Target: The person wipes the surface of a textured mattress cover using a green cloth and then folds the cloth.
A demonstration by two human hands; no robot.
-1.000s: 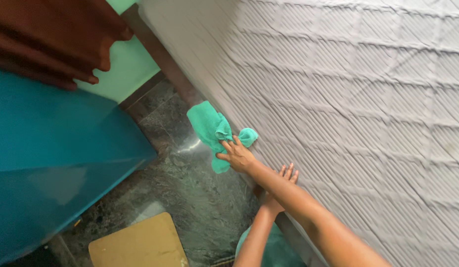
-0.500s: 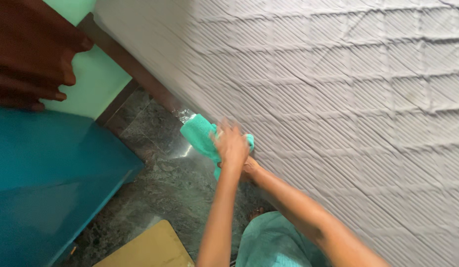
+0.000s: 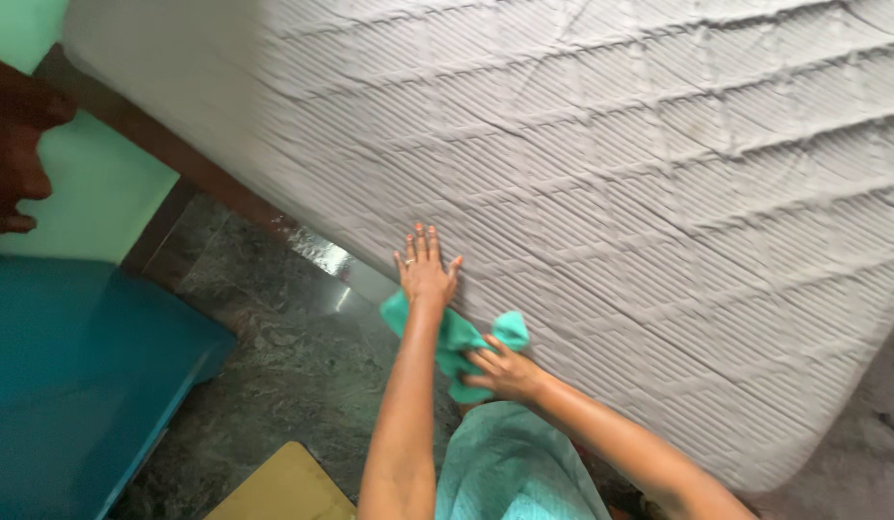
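Your arms are cut off at the bottom edge, and the far end of the bed frame [image 3: 158,144] blurs out toward 10 o'clock. A dark red-brown fabric [image 3: 13,144] at the left edge is only partly in frame; what it is cannot be made out. Part of the green cloth [image 3: 447,337] is hidden under your left forearm.

The mattress [image 3: 611,193] wears a pale grey quilted cover, stitched in diagonal ribs within square panels, soft and slightly rumpled. The floor [image 3: 283,366] is dark mottled stone, polished, with a bright glare patch beside the frame. A teal glossy surface [image 3: 71,385] fills the 8 o'clock area; a tan flat board [image 3: 283,491] sits at 6 o'clock. Light teal ribbed fabric [image 3: 514,472] covers your lap.

Your left hand [image 3: 426,270] lies flat, fingers spread, pressed on the mattress edge, grip released. Your right hand [image 3: 505,371] is clenched on the bunched green cloth, terry-like, which lies at the mattress's lower edge, just at 5 o'clock of the left hand.
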